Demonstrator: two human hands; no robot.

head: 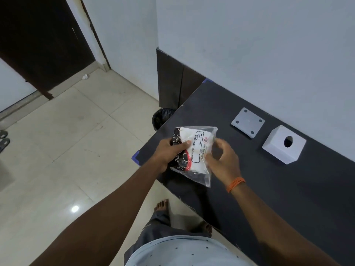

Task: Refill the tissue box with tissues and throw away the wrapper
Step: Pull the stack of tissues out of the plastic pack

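A pack of white tissues in a clear plastic wrapper (196, 150) with black and red print is held over the left end of the dark table (269, 189). My left hand (167, 156) grips the pack's left side, thumb on top. My right hand (222, 160) pinches the wrapper's right edge. The white tissue box cover (284, 144), with a round hole in its top, stands on the table to the right. Its flat square base plate (247, 121), with a hole near each corner, lies just behind it, apart from the cover.
A bin lined with a black bag (161, 118) stands on the floor at the table's far left corner. A white wall runs behind the table. Beige floor tiles spread to the left, with a dark door (38, 45) and a scrap of paper (85, 76) beyond. My bare feet are below the table edge.
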